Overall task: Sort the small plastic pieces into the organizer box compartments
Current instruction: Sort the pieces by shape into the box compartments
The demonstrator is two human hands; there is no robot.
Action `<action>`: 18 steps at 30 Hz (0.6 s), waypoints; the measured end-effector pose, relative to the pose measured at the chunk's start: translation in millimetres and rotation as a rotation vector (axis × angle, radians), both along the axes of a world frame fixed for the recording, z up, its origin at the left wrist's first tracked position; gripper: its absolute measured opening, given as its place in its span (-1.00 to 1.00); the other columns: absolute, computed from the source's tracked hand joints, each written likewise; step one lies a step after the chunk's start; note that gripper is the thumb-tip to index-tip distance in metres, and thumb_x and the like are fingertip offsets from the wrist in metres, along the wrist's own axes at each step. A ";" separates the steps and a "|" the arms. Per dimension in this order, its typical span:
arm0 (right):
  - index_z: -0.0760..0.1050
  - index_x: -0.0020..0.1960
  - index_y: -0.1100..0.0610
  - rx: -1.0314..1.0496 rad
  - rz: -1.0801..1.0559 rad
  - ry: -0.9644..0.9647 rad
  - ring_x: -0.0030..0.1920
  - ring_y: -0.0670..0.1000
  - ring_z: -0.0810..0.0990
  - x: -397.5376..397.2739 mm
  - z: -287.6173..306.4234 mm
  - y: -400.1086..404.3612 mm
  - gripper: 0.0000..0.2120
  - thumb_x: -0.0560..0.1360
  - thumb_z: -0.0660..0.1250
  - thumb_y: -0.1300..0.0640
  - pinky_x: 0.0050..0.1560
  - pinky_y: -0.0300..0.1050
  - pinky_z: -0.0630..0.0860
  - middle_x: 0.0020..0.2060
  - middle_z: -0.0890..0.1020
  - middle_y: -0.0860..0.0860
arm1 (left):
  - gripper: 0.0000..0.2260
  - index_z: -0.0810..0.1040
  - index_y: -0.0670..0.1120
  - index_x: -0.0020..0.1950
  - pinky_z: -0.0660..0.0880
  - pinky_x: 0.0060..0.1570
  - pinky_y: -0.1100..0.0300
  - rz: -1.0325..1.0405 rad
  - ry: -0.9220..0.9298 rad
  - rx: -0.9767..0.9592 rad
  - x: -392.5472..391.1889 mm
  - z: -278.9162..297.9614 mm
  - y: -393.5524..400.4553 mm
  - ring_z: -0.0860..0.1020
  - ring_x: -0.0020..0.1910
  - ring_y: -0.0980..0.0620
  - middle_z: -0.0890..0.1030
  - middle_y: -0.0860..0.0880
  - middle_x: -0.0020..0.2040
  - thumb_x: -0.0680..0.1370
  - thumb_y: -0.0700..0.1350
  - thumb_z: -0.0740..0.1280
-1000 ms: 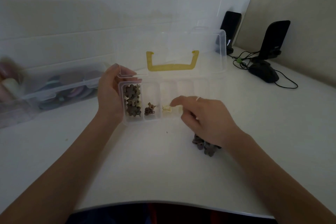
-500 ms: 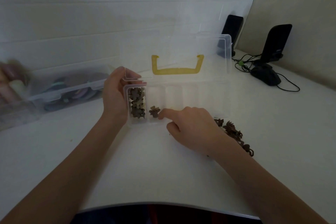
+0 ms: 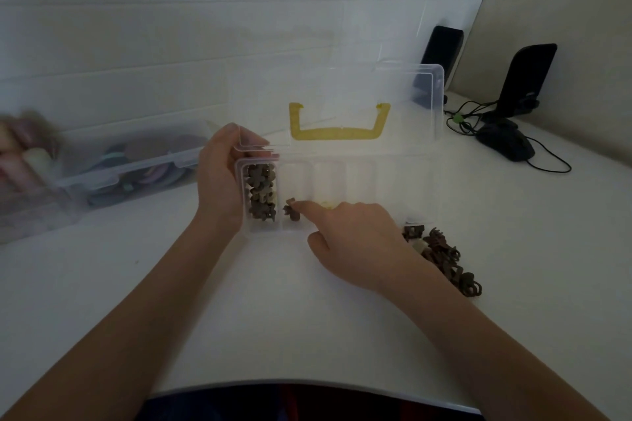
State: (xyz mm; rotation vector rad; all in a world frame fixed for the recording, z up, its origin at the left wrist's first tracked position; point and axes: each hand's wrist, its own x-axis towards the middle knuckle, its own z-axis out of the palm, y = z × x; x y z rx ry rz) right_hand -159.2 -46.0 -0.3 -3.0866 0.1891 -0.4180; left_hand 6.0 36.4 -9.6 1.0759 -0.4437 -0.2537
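A clear organizer box (image 3: 362, 178) lies on the white table, its lid (image 3: 342, 89) with a yellow handle (image 3: 337, 134) standing open behind it. My left hand (image 3: 219, 178) grips the box's left end. The leftmost compartment is packed with brown plastic pieces (image 3: 260, 191). One brown piece (image 3: 290, 211) lies in the second compartment, and the index fingertip of my right hand (image 3: 355, 236) touches it, with the thumb held apart. A pale yellow piece (image 3: 326, 204) shows in the third compartment. A loose pile of brown pieces (image 3: 441, 256) sits on the table right of my right wrist.
Another clear container (image 3: 130, 171) holding coloured items stands at the left, with blurred objects beyond it. A black mouse (image 3: 506, 143), cables and two black stands (image 3: 526, 79) occupy the back right corner. The table's front edge (image 3: 307, 383) runs just below my forearms.
My right hand left the third compartment, where the pale piece stays, and moved left to the second one. The brown pile on the table is now uncovered. My left hand kept its hold.
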 end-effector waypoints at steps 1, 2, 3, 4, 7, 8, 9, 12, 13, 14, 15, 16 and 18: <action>0.27 0.39 -0.07 0.038 0.016 -0.028 -0.39 0.03 0.35 -1.5 0.5 -1.0 -0.60 0.56 0.05 0.08 -0.39 -0.09 0.19 -0.44 0.31 -0.10 | -0.63 0.53 -0.02 -0.45 0.44 -0.15 0.17 0.004 -0.012 0.000 -0.5 -0.3 -0.1 0.50 -0.33 0.06 0.52 0.05 -0.43 0.54 -0.15 0.16; 0.32 0.33 -0.07 0.087 0.038 -0.064 -0.44 -0.02 0.29 -3.5 1.2 -2.2 -0.63 0.55 0.02 0.07 -0.39 -0.08 0.19 -0.48 0.26 -0.12 | -0.60 0.54 -0.01 -0.46 0.44 -0.14 0.19 0.007 -0.019 -0.008 -1.0 -0.3 -0.1 0.51 -0.33 0.07 0.52 0.05 -0.43 0.56 -0.14 0.15; 0.36 0.27 -0.06 0.149 0.067 -0.098 -0.46 -0.08 0.27 -5.6 2.6 -3.6 -0.64 0.53 -0.03 0.05 -0.37 -0.08 0.20 -0.49 0.26 -0.15 | -0.59 0.55 0.00 -0.47 0.44 -0.14 0.20 0.010 -0.023 -0.014 -1.5 -0.1 -0.1 0.51 -0.32 0.08 0.53 0.05 -0.43 0.57 -0.13 0.15; 0.36 0.24 -0.05 0.235 0.106 -0.144 -0.44 -0.11 0.29 -7.5 3.5 -5.6 -0.63 0.51 -0.07 0.05 -0.36 -0.11 0.23 -0.48 0.27 -0.17 | -0.58 0.55 0.00 -0.46 0.44 -0.13 0.20 0.011 -0.024 -0.011 -1.9 0.8 0.1 0.52 -0.32 0.08 0.53 0.05 -0.42 0.57 -0.12 0.15; 0.31 0.24 0.02 0.454 0.221 -0.264 -0.24 -0.21 0.35 -6.0 3.3 -6.0 -0.64 0.50 -0.06 0.12 -0.24 -0.26 0.31 -0.27 0.35 -0.21 | -0.61 0.56 0.00 -0.44 0.43 -0.12 0.18 0.016 -0.026 -0.004 -0.8 1.6 0.5 0.52 -0.30 0.07 0.54 0.06 -0.42 0.56 -0.09 0.16; 0.32 0.26 0.08 0.485 0.237 -0.286 -0.18 -0.21 0.35 -3.0 2.8 -4.1 -0.65 0.52 -0.03 0.19 -0.17 -0.25 0.34 -0.19 0.39 -0.17 | -0.61 0.56 0.00 -0.44 0.42 -0.11 0.18 0.014 -0.036 -0.004 -0.9 1.2 0.8 0.51 -0.29 0.07 0.54 0.07 -0.42 0.56 -0.08 0.15; 0.33 0.28 0.14 0.499 0.238 -0.295 -0.10 -0.17 0.37 1.1 1.3 -1.7 -0.67 0.54 0.02 0.25 -0.09 -0.24 0.37 -0.11 0.43 -0.10 | -0.60 0.57 0.01 -0.44 0.41 -0.11 0.18 0.014 -0.046 0.000 -1.1 0.4 0.9 0.51 -0.29 0.07 0.55 0.08 -0.42 0.57 -0.08 0.15; 0.40 0.23 0.22 0.345 0.182 -0.334 0.11 0.01 0.41 16.6 -6.5 -0.5 -0.71 0.52 0.25 0.26 0.06 -0.14 0.34 -0.05 0.60 0.09 | -0.63 0.57 0.02 -0.44 0.39 -0.11 0.17 0.023 -0.047 0.029 -1.3 -0.4 1.6 0.50 -0.29 0.08 0.55 0.07 -0.40 0.54 -0.01 0.17; 0.42 0.22 0.23 0.231 0.167 -0.358 0.14 0.03 0.38 20.8 -9.9 -2.2 -0.68 0.48 0.32 0.21 0.07 -0.12 0.30 -0.06 0.63 0.10 | -0.65 0.57 0.01 -0.43 0.39 -0.11 0.16 0.026 -0.042 0.043 -0.8 0.0 1.9 0.50 -0.29 0.07 0.54 0.04 -0.38 0.51 0.03 0.18; 0.43 0.23 0.23 0.150 0.164 -0.375 0.17 0.03 0.35 23.3 -12.3 -4.7 -0.62 0.44 0.35 0.15 0.07 -0.12 0.26 -0.04 0.64 0.09 | -0.67 0.57 0.01 -0.43 0.38 -0.07 0.14 0.023 -0.035 0.051 -0.4 0.4 2.1 0.50 -0.27 0.05 0.53 0.00 -0.35 0.48 0.05 0.19; 0.42 0.24 0.20 0.121 0.170 -0.386 0.18 0.03 0.33 24.1 -13.0 -7.3 -0.58 0.42 0.34 0.08 0.08 -0.12 0.24 0.00 0.63 0.07 | -0.68 0.57 0.01 -0.43 0.38 -0.03 0.10 0.020 -0.031 0.055 0.1 0.7 2.3 0.50 -0.24 0.02 0.53 -0.03 -0.33 0.46 0.07 0.20; 0.39 0.22 0.14 0.132 0.180 -0.399 0.19 0.02 0.33 23.3 -12.4 -10.2 -0.58 0.42 0.31 0.01 0.09 -0.13 0.24 0.06 0.61 0.04 | -0.68 0.57 0.01 -0.43 0.37 0.00 0.08 0.025 -0.030 0.061 0.0 1.2 2.7 0.51 -0.23 0.01 0.53 -0.04 -0.32 0.45 0.09 0.20; 0.35 0.14 0.08 0.193 0.187 -0.442 0.16 0.00 0.38 17.4 -7.4 -14.7 -0.66 0.45 0.27 -0.05 0.12 -0.15 0.28 0.10 0.59 0.01 | -0.67 0.57 0.01 -0.43 0.37 0.03 0.04 0.049 -0.042 0.087 -0.8 1.2 3.2 0.51 -0.21 0.00 0.55 -0.03 -0.32 0.44 0.12 0.20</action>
